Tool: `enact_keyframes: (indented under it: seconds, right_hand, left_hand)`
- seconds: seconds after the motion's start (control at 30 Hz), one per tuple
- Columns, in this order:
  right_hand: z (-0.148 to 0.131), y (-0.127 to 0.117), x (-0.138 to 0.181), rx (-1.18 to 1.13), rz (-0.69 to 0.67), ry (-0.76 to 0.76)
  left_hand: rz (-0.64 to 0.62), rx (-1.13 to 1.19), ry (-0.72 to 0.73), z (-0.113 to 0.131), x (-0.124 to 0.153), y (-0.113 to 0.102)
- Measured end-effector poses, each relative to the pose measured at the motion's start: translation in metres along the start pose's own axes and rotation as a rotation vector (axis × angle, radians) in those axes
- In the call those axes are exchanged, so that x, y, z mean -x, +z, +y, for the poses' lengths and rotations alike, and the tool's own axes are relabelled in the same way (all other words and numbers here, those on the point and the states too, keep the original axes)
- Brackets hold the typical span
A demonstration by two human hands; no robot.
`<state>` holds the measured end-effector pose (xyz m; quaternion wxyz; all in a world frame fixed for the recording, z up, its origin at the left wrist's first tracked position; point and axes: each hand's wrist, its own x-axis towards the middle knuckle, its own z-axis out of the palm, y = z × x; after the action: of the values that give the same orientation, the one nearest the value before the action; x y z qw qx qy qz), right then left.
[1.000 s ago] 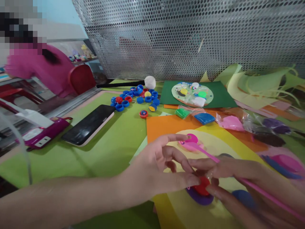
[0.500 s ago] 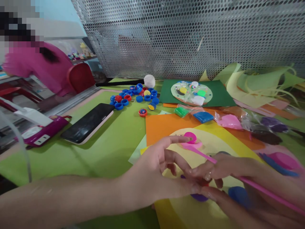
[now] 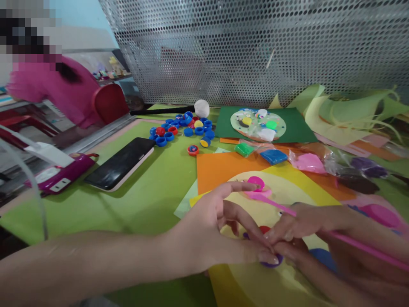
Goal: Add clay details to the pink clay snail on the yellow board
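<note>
My left hand (image 3: 220, 232) rests on the yellow paper (image 3: 287, 187), thumb and middle finger pressed onto a purple clay disc (image 3: 271, 261) with a red piece (image 3: 263, 229) on it; the index finger points out. My right hand (image 3: 306, 226) meets it at the same spot, fingers closed round a thin pink modelling tool (image 3: 358, 247) whose flat tip (image 3: 258, 197) lies by a pink clay shape (image 3: 255, 184). A blue clay piece (image 3: 322, 258) lies under my right hand.
Orange paper (image 3: 220, 168), bags of green (image 3: 244, 149), blue (image 3: 274, 156) and pink clay (image 3: 306, 163), a green sheet with a decorated disc (image 3: 257, 123), a heap of blue bottle caps (image 3: 183, 128), a black phone (image 3: 121, 164), a pink device (image 3: 60, 177). A person in pink (image 3: 54, 89) sits far left.
My fingers have closed over the red clay piece, which now shows only as a sliver. The purple disc is more covered. Both hands shifted slightly upward.
</note>
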<state>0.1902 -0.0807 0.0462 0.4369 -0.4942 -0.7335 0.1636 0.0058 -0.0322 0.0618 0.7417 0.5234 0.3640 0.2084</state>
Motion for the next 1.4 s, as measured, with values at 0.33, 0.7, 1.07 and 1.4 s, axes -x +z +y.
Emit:
enact_keyframes:
  seconds: [0.33,0.7,1.07,1.4]
  right_hand:
    - [0.005,-0.01,-0.01,-0.149,0.023,0.115]
    - [0.011,-0.011,-0.008,-0.168,-0.072,0.141]
    - [0.01,-0.006,-0.011,-0.216,-0.022,0.176]
    - [0.0,-0.003,-0.013,-0.323,0.042,0.295]
  left_hand:
    - [0.062,-0.684,0.264,0.004,-0.007,-0.019]
    - [0.185,-1.068,0.308,0.004,-0.014,-0.036]
    - [0.187,-1.144,0.427,0.002,-0.013,-0.036]
    - [0.213,-0.884,0.369,0.011,-0.006,-0.022]
